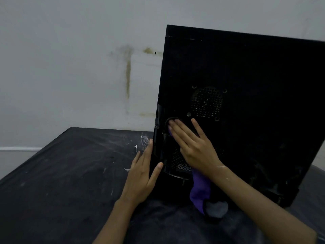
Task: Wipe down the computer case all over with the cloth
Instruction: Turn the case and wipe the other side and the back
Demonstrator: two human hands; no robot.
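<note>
Dark scuffed table point(70, 173), computer case point(246, 85) standing, seemingly tilted

Left hand point(143, 175) and right hand point(192, 147) lie flat, fingers straight.

The computer case point(246, 76) stands on the right of the tabletop point(61, 173), with the wall point(70, 67) behind. The cloth point(200, 191) lies between its near panel and the right hand point(193, 147). The left hand point(142, 176) touches its left edge.

A standing computer case point(246, 76) blocks all passage beyond and right of the right hand point(191, 147) flattening a purple cloth point(200, 191) on its panel; left of the left hand point(142, 176) at its edge, dark tabletop point(61, 173) lies open to the wall point(70, 67).
</note>
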